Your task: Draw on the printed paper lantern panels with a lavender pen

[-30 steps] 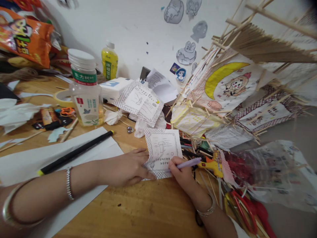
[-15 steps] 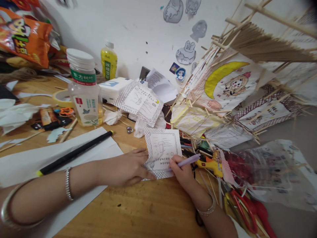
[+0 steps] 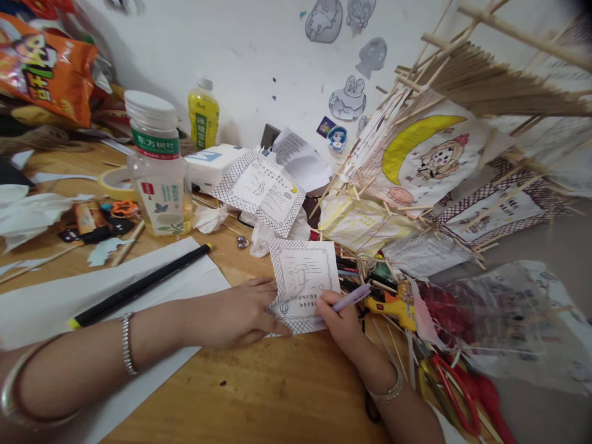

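Note:
A small sheet of paper (image 3: 303, 262) with a crosshatched border, line drawings and rows of handwriting lies on the wooden table (image 3: 259, 388). My left hand (image 3: 243, 311) rests flat with its fingers over the sheet's left and lower left edge. At the lower right of the sheet, my right hand (image 3: 340, 317) is closed around a light purple pen (image 3: 352, 297). Its writing end is down at the paper near the handwriting, mostly hidden by the fingers. Under my left forearm lies a large white sheet (image 3: 185, 265) with a long black marker (image 3: 143, 283) on it.
A tea bottle (image 3: 160, 166) and a yellow drink bottle (image 3: 203, 114) stand behind. Another drawn sheet (image 3: 261, 191) leans on a white tissue pack (image 3: 215, 161). To the right are a stick frame with painted panels (image 3: 420, 148), a yellow glue gun (image 3: 395, 305) and red-handled scissors (image 3: 456, 394).
The purple pen's upper end has tilted slightly up and left as my right hand shifts a little. My left hand and the sheet stay in place.

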### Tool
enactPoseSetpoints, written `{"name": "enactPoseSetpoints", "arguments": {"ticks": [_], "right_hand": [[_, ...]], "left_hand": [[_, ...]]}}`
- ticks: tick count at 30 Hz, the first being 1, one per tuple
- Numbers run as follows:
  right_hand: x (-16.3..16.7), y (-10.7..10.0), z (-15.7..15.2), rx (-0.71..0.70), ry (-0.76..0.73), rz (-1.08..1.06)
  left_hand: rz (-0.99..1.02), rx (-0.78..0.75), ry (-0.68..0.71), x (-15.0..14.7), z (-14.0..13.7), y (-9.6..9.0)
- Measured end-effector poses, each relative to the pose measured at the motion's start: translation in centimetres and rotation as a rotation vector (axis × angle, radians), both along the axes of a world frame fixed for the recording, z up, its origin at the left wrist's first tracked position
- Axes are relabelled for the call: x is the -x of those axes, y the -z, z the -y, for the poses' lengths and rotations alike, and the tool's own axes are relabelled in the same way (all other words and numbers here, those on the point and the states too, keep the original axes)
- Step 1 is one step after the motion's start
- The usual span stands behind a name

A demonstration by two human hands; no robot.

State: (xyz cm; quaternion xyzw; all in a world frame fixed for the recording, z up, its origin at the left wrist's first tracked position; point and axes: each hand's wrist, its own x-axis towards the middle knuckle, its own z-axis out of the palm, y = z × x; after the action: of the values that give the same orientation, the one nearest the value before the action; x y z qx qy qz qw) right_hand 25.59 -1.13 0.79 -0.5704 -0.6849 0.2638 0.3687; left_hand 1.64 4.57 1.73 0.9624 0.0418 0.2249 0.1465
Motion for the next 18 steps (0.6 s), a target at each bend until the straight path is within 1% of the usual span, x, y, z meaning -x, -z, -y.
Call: {"name": "enactPoseSetpoints", "arguments": {"ticks": [4,8,18], "right_hand": [[-0.04,-0.01,0.0,0.028,0.011,-0.003],[-0.05,-0.03,-0.05,0.051,-0.001,-0.003],[-0.06,0.09,-0.08,0.042,0.017,-0.003]], "left_hand": [[-0.036,0.034,0.018,-0.03,-0.01,0.02],[-0.001,0.042,0.014,-0.03,0.02,0.06],[-0.001,0.026,0.02,-0.08,-0.05,0.0]]}}
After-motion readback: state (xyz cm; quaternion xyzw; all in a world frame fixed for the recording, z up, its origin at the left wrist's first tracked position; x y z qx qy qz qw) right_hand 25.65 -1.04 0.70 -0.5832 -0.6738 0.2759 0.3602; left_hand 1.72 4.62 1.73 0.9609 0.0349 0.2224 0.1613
